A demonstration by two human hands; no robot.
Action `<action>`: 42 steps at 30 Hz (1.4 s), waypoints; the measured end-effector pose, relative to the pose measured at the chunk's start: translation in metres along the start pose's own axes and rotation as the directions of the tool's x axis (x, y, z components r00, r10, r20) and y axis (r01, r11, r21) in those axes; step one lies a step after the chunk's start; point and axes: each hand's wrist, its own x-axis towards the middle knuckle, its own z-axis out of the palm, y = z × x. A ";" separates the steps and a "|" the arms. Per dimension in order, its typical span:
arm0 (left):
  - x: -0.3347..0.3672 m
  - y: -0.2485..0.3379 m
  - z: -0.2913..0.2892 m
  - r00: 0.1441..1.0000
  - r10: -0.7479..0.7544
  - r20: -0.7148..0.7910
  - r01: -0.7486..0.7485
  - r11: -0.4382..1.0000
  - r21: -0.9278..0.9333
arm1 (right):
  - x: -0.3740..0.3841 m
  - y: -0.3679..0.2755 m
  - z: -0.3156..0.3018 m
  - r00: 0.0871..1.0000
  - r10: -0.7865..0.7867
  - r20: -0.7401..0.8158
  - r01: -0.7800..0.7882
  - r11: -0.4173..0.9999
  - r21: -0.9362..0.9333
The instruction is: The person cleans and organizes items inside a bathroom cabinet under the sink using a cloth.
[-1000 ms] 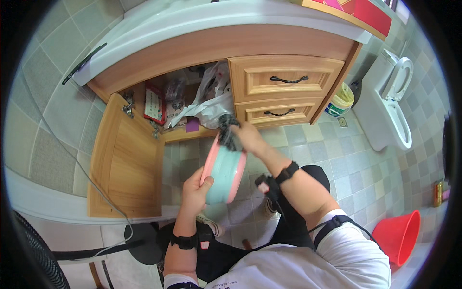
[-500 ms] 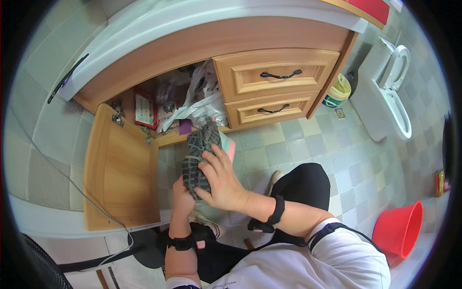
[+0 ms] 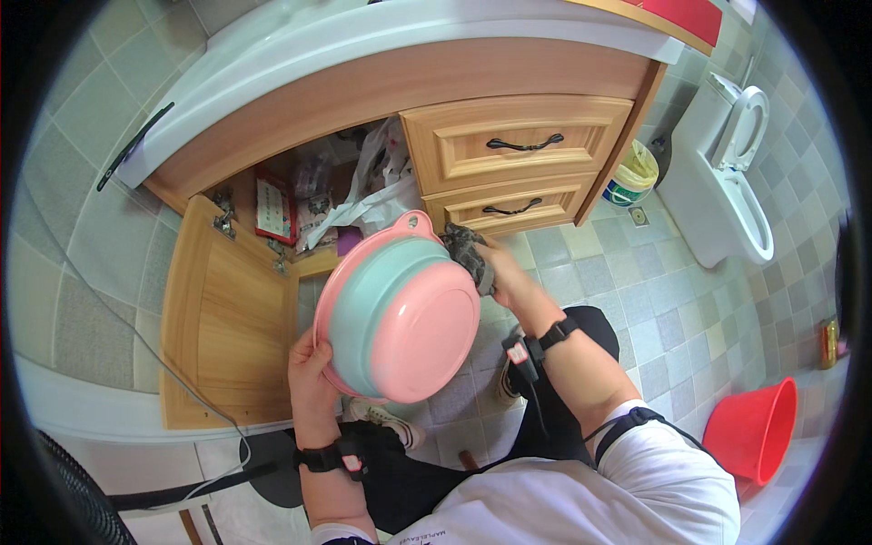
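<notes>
A round pink and teal basin, tilted with its pink bottom toward me, hangs in front of the open cabinet. My left hand is closed on its rim at the lower left, thumb on the outside. At the upper right of the basin, my right hand is closed round a dark grey checked cloth, which is bunched up against the rim. The inside of the basin faces away and is hidden.
An open wooden cabinet door stands at the left. White plastic bags and a red-edged box lie inside the cabinet. Two shut drawers are beside it. A toilet, a bin and a red bucket stand to the right.
The basin has turned and come up so that its bottom shows. The cloth has moved from over the basin to its right rim with my right hand, while my left hand has shifted slightly left.
</notes>
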 end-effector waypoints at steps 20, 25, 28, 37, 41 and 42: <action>0.001 -0.010 -0.005 0.973 -0.116 -0.202 0.178 0.929 0.325 | -0.049 0.084 0.011 0.966 0.036 -0.257 -0.181 0.802 -0.569; 0.006 -0.035 0.012 0.968 -0.240 -0.076 0.181 0.454 0.873 | -0.035 0.037 0.033 0.950 -0.278 -0.141 0.170 0.841 -0.514; 0.020 -0.075 0.008 0.917 -0.392 -0.076 0.196 0.277 0.941 | -0.026 -0.007 0.034 0.947 -0.315 -0.070 0.268 0.888 -0.373; 0.071 -0.183 -0.011 0.902 -0.392 -0.181 0.067 -0.288 0.955 | -0.034 -0.032 0.039 0.943 -0.302 0.140 0.330 0.783 -0.527; 0.063 -0.251 -0.047 0.889 -0.373 -0.266 0.153 -0.307 0.939 | -0.034 -0.018 0.041 0.959 -0.249 0.133 0.278 0.752 -0.598; 0.058 -0.262 -0.052 0.878 -0.393 -0.273 0.145 -0.323 0.935 | -0.034 -0.016 0.042 0.965 -0.223 0.139 0.261 0.752 -0.605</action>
